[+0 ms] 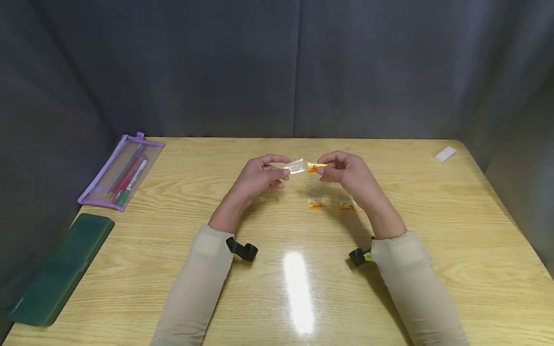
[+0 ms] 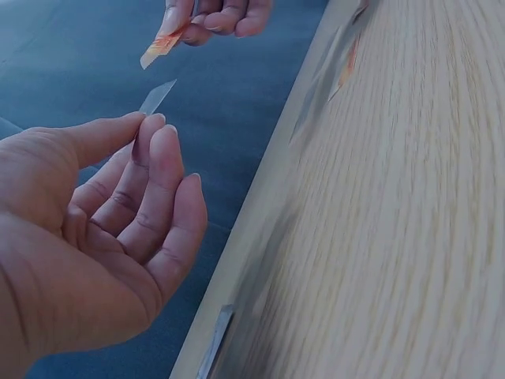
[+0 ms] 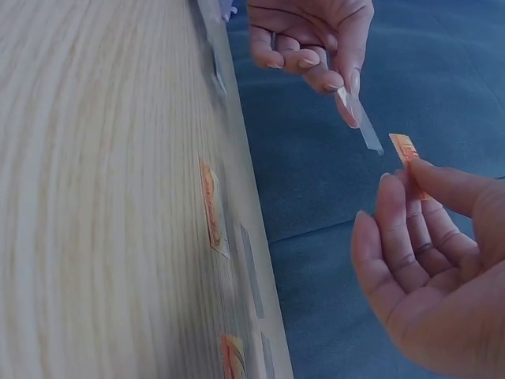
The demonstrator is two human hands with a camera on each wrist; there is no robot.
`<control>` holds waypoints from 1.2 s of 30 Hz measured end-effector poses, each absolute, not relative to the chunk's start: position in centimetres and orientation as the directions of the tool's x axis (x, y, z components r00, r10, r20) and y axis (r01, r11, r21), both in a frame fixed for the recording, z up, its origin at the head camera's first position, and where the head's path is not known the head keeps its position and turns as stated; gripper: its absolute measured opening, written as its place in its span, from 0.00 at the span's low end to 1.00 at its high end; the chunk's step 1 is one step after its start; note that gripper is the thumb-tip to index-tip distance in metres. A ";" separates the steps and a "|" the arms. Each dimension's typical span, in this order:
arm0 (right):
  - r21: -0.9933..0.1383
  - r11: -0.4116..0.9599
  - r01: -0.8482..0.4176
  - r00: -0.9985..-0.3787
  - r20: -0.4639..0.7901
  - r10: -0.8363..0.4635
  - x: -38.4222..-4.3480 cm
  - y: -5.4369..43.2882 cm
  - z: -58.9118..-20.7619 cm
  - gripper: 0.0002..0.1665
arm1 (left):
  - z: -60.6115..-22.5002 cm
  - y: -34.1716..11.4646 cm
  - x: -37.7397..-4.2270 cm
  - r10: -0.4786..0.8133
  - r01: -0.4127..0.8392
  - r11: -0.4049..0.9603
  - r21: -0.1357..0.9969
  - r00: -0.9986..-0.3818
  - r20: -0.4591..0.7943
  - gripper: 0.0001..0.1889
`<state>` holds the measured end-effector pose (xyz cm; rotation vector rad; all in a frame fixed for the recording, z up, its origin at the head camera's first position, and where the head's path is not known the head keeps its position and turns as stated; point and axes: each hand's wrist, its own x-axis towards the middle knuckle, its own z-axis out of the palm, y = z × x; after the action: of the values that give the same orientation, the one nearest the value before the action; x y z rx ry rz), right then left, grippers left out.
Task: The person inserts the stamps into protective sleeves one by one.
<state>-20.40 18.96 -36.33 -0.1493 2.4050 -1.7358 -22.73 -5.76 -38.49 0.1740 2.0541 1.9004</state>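
Left hand (image 2: 99, 245), glossy transparent strip (image 1: 296, 166)

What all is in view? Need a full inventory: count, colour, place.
Clear piece: 1, see-through, in left fingers
Held printed piece: 1, orange and yellow, in right fingers
Loose printed pieces: 2, orange and pale, on table below the hands
Faint clear strips: count unclear, see-through, beside loose pieces
Mesh pouch: 1, purple-edged, table's far left
Pens: several, red, green, white, inside pouch
Case: 1, dark green, left edge
Small block: 1, white, far right corner
Table: 1, light wood, beneath everything
Curtains: count unclear, dark, around table
Wrist devices: 2, black, one per wrist
Sleeves: 2, beige, forearms
Left hand, right hand: 1 each, bare, above table
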 end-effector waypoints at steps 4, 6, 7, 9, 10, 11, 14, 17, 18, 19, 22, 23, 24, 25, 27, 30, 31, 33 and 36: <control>-0.957 0.288 0.026 -0.983 -0.077 -0.165 -20.4 19.2 -36.2 0.17 | -38.2 -5.4 -22.7 0.310 -0.124 0.097 0.988 -0.939 -0.148 0.17; -0.960 0.279 0.031 -0.985 -0.078 -0.157 -20.4 19.3 -36.2 0.18 | -38.2 -5.2 -22.7 0.304 -0.115 0.105 0.988 -0.942 -0.142 0.18; -0.960 0.277 0.032 -0.985 -0.076 -0.153 -20.5 19.3 -36.2 0.18 | -38.2 -5.2 -22.7 0.300 -0.111 0.110 0.988 -0.944 -0.139 0.18; -0.963 0.268 0.031 -0.987 -0.071 -0.143 -20.5 19.5 -36.3 0.17 | -38.3 -5.1 -22.6 0.299 -0.103 0.115 0.988 -0.945 -0.133 0.17; -0.964 0.263 0.030 -0.988 -0.069 -0.140 -20.5 19.6 -36.3 0.17 | -38.3 -5.0 -22.6 0.302 -0.102 0.115 0.988 -0.944 -0.133 0.17; -0.966 0.258 0.030 -0.988 -0.068 -0.137 -20.5 19.6 -36.3 0.17 | -38.4 -5.0 -22.5 0.307 -0.102 0.113 0.988 -0.943 -0.132 0.17; -0.969 0.244 0.035 -0.989 -0.068 -0.132 -20.5 19.8 -36.4 0.15 | -38.5 -5.1 -22.4 0.317 -0.102 0.106 0.989 -0.939 -0.131 0.17; -0.970 0.239 0.038 -0.988 -0.073 -0.139 -20.5 19.9 -36.5 0.16 | -38.5 -5.1 -22.3 0.306 -0.103 0.092 0.990 -0.944 -0.127 0.17; -0.970 0.239 0.037 -0.987 -0.072 -0.143 -20.6 19.8 -36.5 0.16 | -38.5 -5.0 -22.3 0.300 -0.102 0.090 0.991 -0.946 -0.125 0.17; -0.971 0.236 0.036 -0.987 -0.072 -0.146 -20.6 19.8 -36.5 0.17 | -38.5 -5.0 -22.2 0.296 -0.103 0.087 0.991 -0.947 -0.125 0.18; -0.972 0.232 0.038 -0.986 -0.075 -0.151 -20.6 19.7 -36.4 0.18 | -38.4 -4.8 -22.0 0.297 -0.109 0.084 0.990 -0.946 -0.130 0.20; -0.973 0.229 0.040 -0.985 -0.077 -0.152 -20.5 19.6 -36.4 0.19 | -38.4 -4.7 -22.0 0.298 -0.114 0.082 0.990 -0.945 -0.133 0.21; -0.973 0.226 0.042 -0.985 -0.078 -0.151 -20.5 19.6 -36.4 0.19 | -38.4 -4.6 -21.9 0.298 -0.118 0.079 0.990 -0.945 -0.137 0.22; -0.973 0.225 0.043 -0.986 -0.078 -0.150 -20.5 19.6 -36.4 0.20 | -38.4 -4.6 -21.9 0.297 -0.124 0.071 0.990 -0.945 -0.140 0.22; -0.974 0.223 0.041 -0.986 -0.075 -0.147 -20.5 19.5 -36.4 0.22 | -38.4 -4.5 -21.8 0.283 -0.134 0.049 0.990 -0.948 -0.143 0.22; -0.976 0.214 0.036 -0.987 -0.068 -0.147 -20.4 19.4 -36.3 0.26 | -38.3 -4.6 -21.8 0.258 -0.153 0.017 0.988 -0.954 -0.152 0.19; -0.977 0.212 0.036 -0.987 -0.068 -0.146 -20.5 19.3 -36.3 0.26 | -38.3 -4.6 -21.8 0.253 -0.159 0.008 0.987 -0.955 -0.156 0.19; -0.978 0.204 0.037 -0.987 -0.067 -0.144 -20.4 19.1 -36.3 0.26 | -38.2 -4.7 -21.8 0.249 -0.170 -0.004 0.985 -0.955 -0.164 0.17; -0.980 0.195 0.040 -0.987 -0.069 -0.143 -20.3 19.0 -36.2 0.24 | -38.2 -4.8 -21.7 0.254 -0.177 -0.007 0.984 -0.952 -0.170 0.15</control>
<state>-20.30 18.97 -36.19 -0.1010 2.3128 -1.9034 -21.72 -4.82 -38.21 0.0800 1.9746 2.0340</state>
